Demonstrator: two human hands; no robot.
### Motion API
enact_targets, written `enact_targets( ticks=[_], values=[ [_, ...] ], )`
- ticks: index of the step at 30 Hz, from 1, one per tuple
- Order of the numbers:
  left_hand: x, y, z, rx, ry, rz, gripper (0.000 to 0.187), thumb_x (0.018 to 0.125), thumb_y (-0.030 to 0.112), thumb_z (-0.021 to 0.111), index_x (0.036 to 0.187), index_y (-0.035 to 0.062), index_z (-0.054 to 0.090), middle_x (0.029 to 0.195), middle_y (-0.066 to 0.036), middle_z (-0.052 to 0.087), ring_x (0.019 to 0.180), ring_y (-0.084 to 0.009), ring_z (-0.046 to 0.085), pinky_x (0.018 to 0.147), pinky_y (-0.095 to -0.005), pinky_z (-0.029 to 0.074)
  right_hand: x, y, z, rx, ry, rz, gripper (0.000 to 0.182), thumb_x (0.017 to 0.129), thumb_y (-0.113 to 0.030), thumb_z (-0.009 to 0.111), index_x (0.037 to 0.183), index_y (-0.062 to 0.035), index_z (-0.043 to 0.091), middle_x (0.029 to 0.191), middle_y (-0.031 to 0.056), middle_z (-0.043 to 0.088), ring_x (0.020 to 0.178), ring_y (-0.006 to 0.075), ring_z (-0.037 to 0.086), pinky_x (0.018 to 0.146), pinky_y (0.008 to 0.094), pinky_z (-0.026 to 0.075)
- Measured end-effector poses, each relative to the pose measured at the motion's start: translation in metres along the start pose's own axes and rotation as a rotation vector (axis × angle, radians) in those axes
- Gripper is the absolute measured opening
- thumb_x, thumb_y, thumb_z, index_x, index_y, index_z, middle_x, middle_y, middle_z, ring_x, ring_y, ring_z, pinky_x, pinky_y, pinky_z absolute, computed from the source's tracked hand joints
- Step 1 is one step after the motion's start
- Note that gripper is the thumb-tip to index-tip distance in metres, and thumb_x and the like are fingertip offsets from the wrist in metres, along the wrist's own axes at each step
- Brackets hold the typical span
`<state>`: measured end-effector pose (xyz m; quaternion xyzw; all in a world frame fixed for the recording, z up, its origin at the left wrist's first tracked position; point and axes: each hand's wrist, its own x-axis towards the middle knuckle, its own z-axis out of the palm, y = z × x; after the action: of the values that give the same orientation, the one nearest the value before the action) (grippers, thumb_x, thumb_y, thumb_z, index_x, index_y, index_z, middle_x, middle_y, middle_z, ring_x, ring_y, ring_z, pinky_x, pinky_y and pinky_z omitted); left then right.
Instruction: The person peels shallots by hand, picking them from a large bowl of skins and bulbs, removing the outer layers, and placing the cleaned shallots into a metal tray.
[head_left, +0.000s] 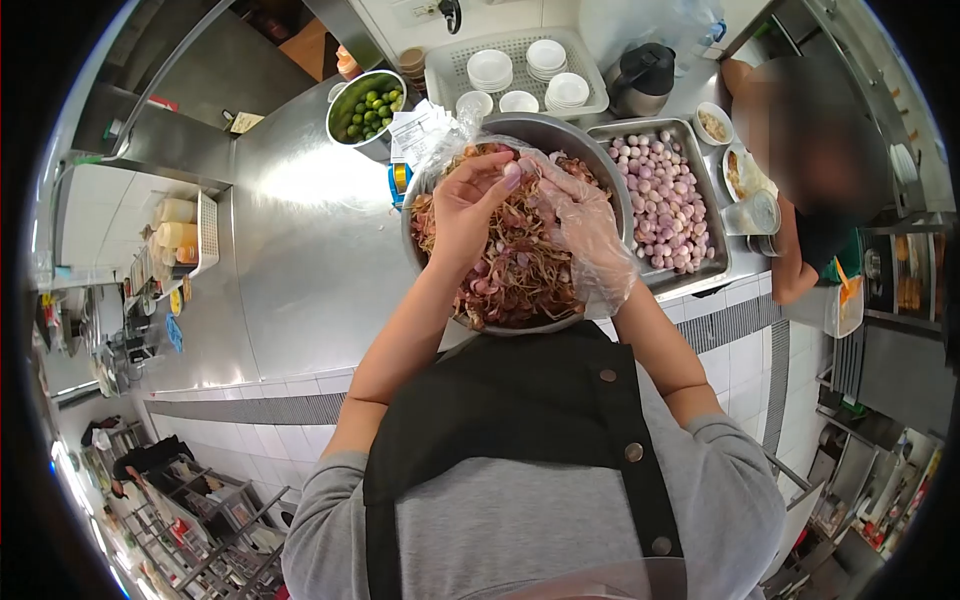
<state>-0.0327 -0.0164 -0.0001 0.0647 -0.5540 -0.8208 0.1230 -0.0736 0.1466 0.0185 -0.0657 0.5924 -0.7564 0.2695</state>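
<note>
A large round metal bowl [409,240] holds unpeeled shallots with dry skins and roots [515,270]. Over it, my bare left hand [468,205] pinches a small pale shallot [512,170] between thumb and fingers. My right hand [583,215], in a clear plastic glove, is closed beside the left one; what its fingertips hold, if anything, is too small to make out. Clear plastic lies along the bowl's back left rim. Right of the bowl, a rectangular steel tray [716,225] contains peeled shallots [665,200].
Behind the bowl stand a basket [440,75] of white cups and a thermos jug [643,80]. A pot [335,125] of green limes and some papers [415,132] are at the back left. Small bowls and another person [790,240] are at the right.
</note>
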Motion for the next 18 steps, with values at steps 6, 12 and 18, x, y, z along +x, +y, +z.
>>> enact_targets(
  ticks=[6, 12, 18],
  values=[
    [0.001, -0.007, -0.003, -0.005, 0.024, 0.012, 0.031, 0.092, -0.001, 0.067, 0.122, -0.0070, 0.061, 0.106, -0.012, 0.070, 0.095, -0.0172, 0.068, 0.087, -0.0297, 0.054, 0.003, 0.009, -0.012, 0.289, -0.064, 0.195, 0.040, 0.102, -0.013, 0.055, 0.141, -0.0186, 0.057, 0.078, -0.0048, 0.057, 0.058, 0.0065, 0.044, 0.047, 0.0228, 0.033],
    [0.002, -0.001, -0.005, -0.086, 0.001, 0.001, 0.030, 0.091, -0.001, 0.069, 0.120, -0.0072, 0.062, 0.108, -0.013, 0.070, 0.096, -0.0188, 0.069, 0.086, -0.0295, 0.055, 0.012, 0.012, -0.014, 0.138, 0.046, 0.213, 0.042, 0.101, -0.018, 0.058, 0.143, -0.0173, 0.055, 0.074, -0.0030, 0.054, 0.056, 0.0061, 0.043, 0.046, 0.0224, 0.032],
    [0.001, -0.003, -0.011, -0.013, -0.002, 0.015, 0.034, 0.086, -0.006, 0.072, 0.118, -0.0077, 0.064, 0.112, -0.015, 0.070, 0.102, -0.0187, 0.069, 0.093, -0.0305, 0.055, -0.005, -0.016, 0.002, 0.042, -0.071, 0.166, 0.048, 0.099, -0.003, 0.055, 0.146, -0.0097, 0.050, 0.133, -0.0022, 0.059, 0.098, 0.0026, 0.053, 0.077, 0.0151, 0.045]
  ],
)
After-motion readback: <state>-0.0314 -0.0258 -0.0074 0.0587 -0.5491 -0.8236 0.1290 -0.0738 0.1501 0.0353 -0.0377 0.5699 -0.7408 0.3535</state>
